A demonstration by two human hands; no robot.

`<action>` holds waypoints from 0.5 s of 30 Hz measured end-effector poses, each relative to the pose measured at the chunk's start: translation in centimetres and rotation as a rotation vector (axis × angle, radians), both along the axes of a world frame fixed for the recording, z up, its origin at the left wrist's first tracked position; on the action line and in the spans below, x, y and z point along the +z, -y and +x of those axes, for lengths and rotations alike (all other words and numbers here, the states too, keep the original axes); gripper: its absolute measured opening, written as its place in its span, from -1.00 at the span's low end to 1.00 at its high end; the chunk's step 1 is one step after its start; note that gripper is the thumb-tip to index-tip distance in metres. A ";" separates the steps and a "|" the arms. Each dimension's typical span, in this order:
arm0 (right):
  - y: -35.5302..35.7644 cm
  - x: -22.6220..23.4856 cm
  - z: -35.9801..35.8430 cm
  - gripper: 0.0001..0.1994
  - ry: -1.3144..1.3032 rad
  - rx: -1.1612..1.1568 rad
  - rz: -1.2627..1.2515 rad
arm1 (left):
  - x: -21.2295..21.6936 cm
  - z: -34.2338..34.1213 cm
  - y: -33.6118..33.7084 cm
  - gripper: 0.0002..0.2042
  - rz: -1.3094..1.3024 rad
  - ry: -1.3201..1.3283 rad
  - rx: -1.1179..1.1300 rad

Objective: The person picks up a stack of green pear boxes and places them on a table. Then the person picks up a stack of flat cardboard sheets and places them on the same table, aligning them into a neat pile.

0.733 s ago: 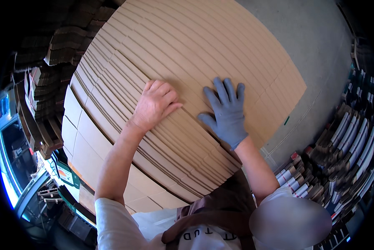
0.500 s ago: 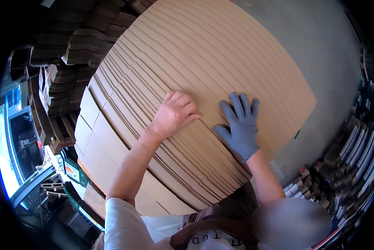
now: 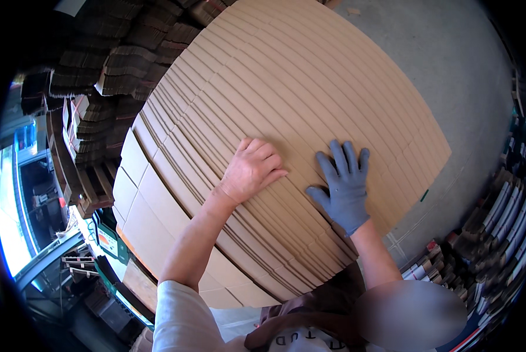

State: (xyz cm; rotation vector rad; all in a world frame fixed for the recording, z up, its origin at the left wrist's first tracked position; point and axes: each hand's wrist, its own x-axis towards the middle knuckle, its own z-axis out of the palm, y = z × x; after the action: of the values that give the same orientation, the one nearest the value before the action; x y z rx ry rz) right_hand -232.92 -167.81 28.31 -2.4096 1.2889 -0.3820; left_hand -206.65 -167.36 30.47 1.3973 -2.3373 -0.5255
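A wide spread of flat brown cardboard sheets point(image 3: 298, 76) overlaps in fanned layers in front of me, their edges forming long parallel lines. My bare left hand point(image 3: 254, 170) rests on the middle of the spread, closed with the fingers curled under; whatever lies in them is hidden. To its right, my right hand point(image 3: 345, 190), in a grey glove, lies palm down on the sheets with fingers spread. A dark gap between sheet edges runs just below the gloved hand. At the lower left of the spread, paler scored sheets point(image 3: 157, 205) show.
Tall stacks of folded cardboard point(image 3: 122, 64) stand at the far left, with a wooden pallet point(image 3: 87, 188) below them. More bundled flat stock point(image 3: 491, 217) is piled at the right. Grey concrete floor point(image 3: 445, 70) runs along the right side of the spread.
The whole view has shifted slightly, so the scene sits a little lower and further right. Both hands keep nearly the same pose and place on the cardboard.
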 end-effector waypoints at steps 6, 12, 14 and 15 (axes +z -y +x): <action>0.0 0.3 0.0 -0.27 0.012 0.002 0.003 | -0.2 -0.1 -0.2 -0.77 0.007 -0.007 0.010; 0.4 0.7 -0.4 -0.41 0.047 -0.001 0.005 | -0.4 0.0 0.1 -0.79 -0.005 -0.023 0.003; 0.1 1.3 0.8 -0.39 0.025 -0.020 0.000 | -0.1 0.1 -0.2 -0.79 0.009 -0.023 0.014; -0.1 1.5 1.6 -0.37 0.038 -0.019 0.002 | -0.1 0.0 -0.1 -0.79 0.003 -0.024 0.008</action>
State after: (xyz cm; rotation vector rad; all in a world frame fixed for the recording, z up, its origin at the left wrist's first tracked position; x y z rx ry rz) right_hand -231.32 -167.67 29.85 -2.3784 1.2966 -0.4291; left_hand -206.66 -167.25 30.34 1.3933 -2.3115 -0.5407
